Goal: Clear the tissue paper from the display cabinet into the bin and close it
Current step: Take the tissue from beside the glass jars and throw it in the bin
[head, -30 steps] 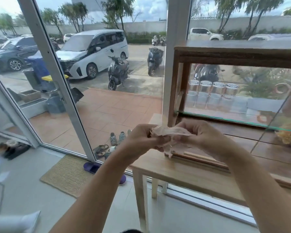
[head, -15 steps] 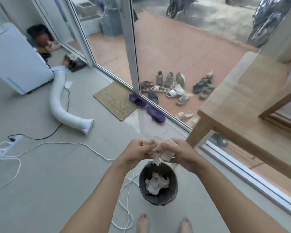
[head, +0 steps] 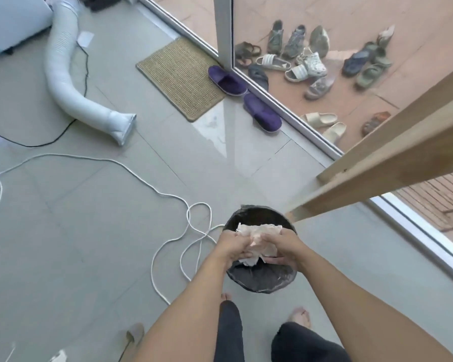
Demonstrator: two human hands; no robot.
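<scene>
My left hand (head: 233, 248) and right hand (head: 285, 248) are both closed on the crumpled tissue paper (head: 258, 237), directly above the mouth of the bin (head: 262, 282). Probable fault: an uneven release lets a loose sheet drift past the bin rim to the floor, on the side of the white cord (head: 194, 231). The wad's long axis runs hand to hand, across the bin; a loose tail points down into it.

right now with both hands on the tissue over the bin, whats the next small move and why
Probably open both hands and let go: the left hand and right hand hold the crumpled tissue paper directly above the open bin.
</scene>
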